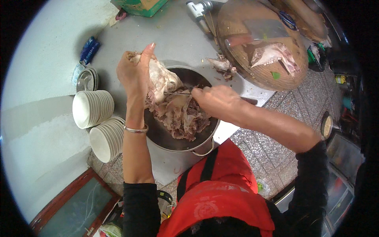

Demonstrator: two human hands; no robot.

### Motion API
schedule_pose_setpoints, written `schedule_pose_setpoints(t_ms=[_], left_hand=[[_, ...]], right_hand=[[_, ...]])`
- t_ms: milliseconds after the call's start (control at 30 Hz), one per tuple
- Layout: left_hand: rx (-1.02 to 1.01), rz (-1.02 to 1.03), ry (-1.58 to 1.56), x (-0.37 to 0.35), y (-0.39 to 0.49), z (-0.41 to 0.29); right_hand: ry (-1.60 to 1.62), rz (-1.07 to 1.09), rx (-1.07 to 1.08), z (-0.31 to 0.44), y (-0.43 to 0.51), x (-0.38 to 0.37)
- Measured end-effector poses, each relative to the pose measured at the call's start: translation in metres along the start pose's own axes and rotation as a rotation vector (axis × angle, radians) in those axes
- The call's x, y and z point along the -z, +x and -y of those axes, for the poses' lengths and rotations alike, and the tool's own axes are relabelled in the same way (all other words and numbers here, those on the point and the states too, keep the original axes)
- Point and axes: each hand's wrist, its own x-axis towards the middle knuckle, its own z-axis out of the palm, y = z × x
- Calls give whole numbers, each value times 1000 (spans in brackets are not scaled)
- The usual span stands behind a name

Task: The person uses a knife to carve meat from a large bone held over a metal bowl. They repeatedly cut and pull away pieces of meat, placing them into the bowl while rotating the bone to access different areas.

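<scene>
My left hand [134, 72] grips the upper end of a large pale animal head bone [161, 74], tilted over a metal pot [204, 145]. Cooked meat [180, 118] hangs from the bone's lower side, in and over the pot. My right hand [217, 99] is closed around a knife [248, 100]. Its dark handle end shows behind my fist, and its thin blade lies against the bone where the meat joins it. Part of the blade is hidden by the meat. The pot has a dark inside and a loop handle on the near side.
A round wooden chopping block [234, 62] bears a cleaver [263, 31] and a jawbone [271, 56]. Bone scraps [222, 64] lie beside it. A blowtorch head [197, 10] is at the back. Stacked white bowls [93, 108] and metal dishes [86, 80] stand by the left wall.
</scene>
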Motion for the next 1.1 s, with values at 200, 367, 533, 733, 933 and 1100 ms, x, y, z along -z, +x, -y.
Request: schedule_pose_setpoints(t_ms=[200, 367, 533, 733, 933, 1100], left_hand=[[-44, 29, 119, 1, -1, -4], [-94, 15, 147, -4, 0, -4], [-123, 22, 111, -7, 8, 6], [-95, -5, 49, -9, 13, 14], [-79, 16, 63, -7, 15, 17], [-37, 29, 76, -8, 14, 14]], right_hand=[[-12, 66, 22, -24, -25, 13], [122, 50, 39, -28, -32, 13], [313, 97, -34, -23, -40, 16], [382, 125, -100, -14, -41, 19], [517, 166, -157, -11, -39, 19], [441, 161, -128, -6, -25, 13]])
